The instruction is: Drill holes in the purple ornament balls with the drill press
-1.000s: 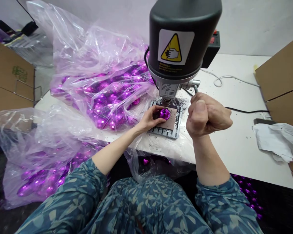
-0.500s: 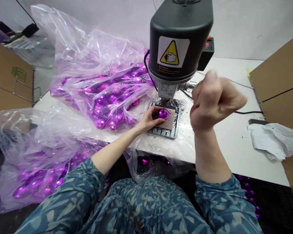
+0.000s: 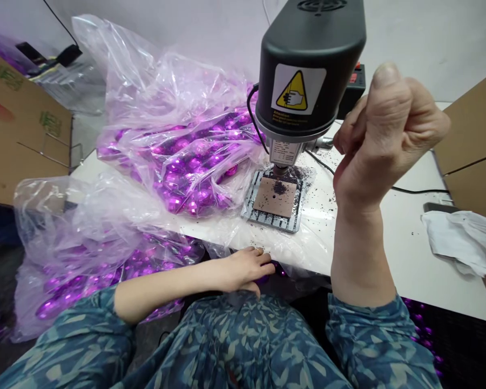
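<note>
My left hand (image 3: 253,268) is low at the table's front edge, fingers stretched and the thumb apart. A bit of shiny purple shows just beneath its fingers; I cannot tell whether it is touched. Raised at the right of a black bench drill press (image 3: 308,70), my right hand (image 3: 389,124) is closed in a fist around the press's lever, which the hand mostly hides. Under the chuck, a brown square board (image 3: 274,200) with a small dark hole lies on the slotted metal base (image 3: 273,220). Dark shavings (image 3: 280,187) are heaped on the board.
Clear plastic bags of purple faceted balls (image 3: 186,173) cover the left of the white table (image 3: 405,254) and hang below its edge. Cardboard boxes (image 3: 28,135) stand on both sides. At right are a white cloth (image 3: 461,237) and a black cable (image 3: 421,190).
My left hand has left the board with the purple ball and come down to the table's front edge. My right fist has risen. The view has shifted slightly.
</note>
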`<state>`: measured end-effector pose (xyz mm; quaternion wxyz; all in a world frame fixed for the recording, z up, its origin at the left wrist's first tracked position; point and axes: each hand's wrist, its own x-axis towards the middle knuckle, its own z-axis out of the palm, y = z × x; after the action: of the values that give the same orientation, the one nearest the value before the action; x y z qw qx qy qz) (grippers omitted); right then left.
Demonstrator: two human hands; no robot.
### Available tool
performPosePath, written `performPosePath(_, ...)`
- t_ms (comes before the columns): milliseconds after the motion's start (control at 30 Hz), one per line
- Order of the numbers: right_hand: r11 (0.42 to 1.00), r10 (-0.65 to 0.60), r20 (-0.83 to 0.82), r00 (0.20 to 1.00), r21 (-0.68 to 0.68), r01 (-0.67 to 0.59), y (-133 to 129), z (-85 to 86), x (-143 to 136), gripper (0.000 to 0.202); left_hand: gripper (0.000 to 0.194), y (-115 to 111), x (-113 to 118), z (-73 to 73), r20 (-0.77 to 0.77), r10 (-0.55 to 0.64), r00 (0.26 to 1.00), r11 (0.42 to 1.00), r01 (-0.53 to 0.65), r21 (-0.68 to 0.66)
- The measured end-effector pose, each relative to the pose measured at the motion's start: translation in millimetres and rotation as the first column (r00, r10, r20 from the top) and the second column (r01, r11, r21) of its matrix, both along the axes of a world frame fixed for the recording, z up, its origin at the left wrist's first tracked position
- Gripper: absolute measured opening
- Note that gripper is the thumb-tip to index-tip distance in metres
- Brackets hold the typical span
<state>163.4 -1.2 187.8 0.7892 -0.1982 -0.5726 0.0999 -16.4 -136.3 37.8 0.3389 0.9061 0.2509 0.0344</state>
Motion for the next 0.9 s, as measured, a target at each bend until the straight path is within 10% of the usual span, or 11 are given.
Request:
performPosePath(133,1.000,0.004,-0.019,1.000,0.017,-0.004,-1,0.8,-2,0.059,0.010,65,-18,-3.3,0.268,0.372,0.889,0.928,-0.366,-0.073)
performPosePath(233,1.000,0.016,-0.042,0.999,0.004,-0.016,-2,0.1,-2,0.061,0.010,133,-35,-7.9,0.233,0.716,0.658,0.646,-0.751,0.136)
performPosePath(333,1.000,0.027,-0.054,0.998,-0.008,-0.028,-2,-1.0,-2,0.061,0.015,183,-46,-16.1,0.184,0.797,0.576,0.510,-0.804,0.307)
performPosePath(667,0.997,0.018,-0.017,1.000,-0.068,-0.020,-4,-1.3,1,0.062,0.058,200,-44,-4.6,-0.363,0.727,0.583,0.636,-0.374,0.675)
performPosePath(900,1.000,-0.009,0.009,1.000,-0.030,0.009,-4,-3.5,1,0.058,0.047,192,-52,-3.0,-0.208,0.736,0.645,0.626,-0.530,0.572)
